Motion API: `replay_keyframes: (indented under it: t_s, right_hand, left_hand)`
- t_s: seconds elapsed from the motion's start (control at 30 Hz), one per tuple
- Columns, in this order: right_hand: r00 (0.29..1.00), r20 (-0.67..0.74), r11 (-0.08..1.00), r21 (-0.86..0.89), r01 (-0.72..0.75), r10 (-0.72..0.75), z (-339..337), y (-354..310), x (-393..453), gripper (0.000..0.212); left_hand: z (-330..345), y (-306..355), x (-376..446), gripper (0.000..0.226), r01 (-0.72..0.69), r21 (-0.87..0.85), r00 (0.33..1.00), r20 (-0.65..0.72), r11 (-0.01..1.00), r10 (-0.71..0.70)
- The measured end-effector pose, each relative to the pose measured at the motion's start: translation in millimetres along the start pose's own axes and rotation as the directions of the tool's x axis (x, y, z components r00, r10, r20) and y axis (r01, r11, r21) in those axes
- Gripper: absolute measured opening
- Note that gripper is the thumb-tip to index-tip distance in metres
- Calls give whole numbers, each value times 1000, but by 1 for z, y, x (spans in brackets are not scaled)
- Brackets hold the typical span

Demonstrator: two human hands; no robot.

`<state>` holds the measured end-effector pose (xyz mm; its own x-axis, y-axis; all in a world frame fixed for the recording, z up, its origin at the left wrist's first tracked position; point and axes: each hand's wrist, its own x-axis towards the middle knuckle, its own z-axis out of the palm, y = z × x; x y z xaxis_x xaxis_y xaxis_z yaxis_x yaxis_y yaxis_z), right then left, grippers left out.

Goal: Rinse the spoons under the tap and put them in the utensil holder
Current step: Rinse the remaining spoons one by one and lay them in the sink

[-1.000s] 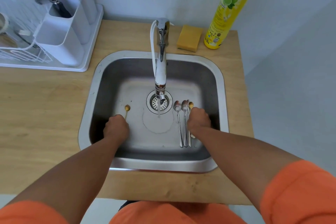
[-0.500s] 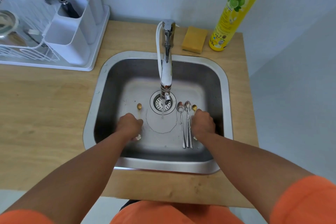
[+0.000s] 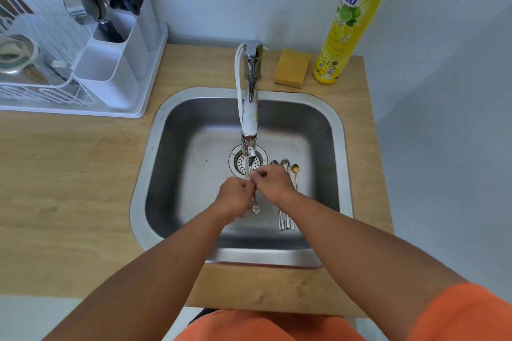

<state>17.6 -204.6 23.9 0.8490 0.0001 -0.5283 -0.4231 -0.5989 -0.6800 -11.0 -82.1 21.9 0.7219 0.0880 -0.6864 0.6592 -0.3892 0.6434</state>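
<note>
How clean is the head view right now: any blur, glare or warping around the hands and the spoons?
Head view: wide-angle warp bows the counter edges and the bottle; both hands, left hand and right hand, are slightly motion-blurred under the tap; soft glare on the sink floor; the three spoons lying at right stay fairly sharp.

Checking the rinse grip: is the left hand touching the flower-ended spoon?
Touching. In the head view the left hand grips the flower-ended spoon, whose handle emerges from its fingers.
</note>
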Motion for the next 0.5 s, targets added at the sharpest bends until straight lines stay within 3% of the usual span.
replay_keyframes:
  t_s: [0.13,0.23,0.37,0.5]
  right_hand:
    - [998,19,988,145,-58,56,2,2,1,14]
    - [998,14,987,150,-61,59,1,6,-2,13]
    - [999,1,992,118,-32,32,-1,7,-7,15]
    - [1000,22,997,74,13,-15,-2,9,-12,14]
  left_hand:
    - [0,-7,-8,43,-2,-44,999,50,999,4]
    - [-7,-11,-10,42,25,-45,997,77,999,-22]
    - [-19,-8,-5,23,58,-73,998,0,996,-58]
    - [-25,3,2,12,-32,-136,997,-71,990,22]
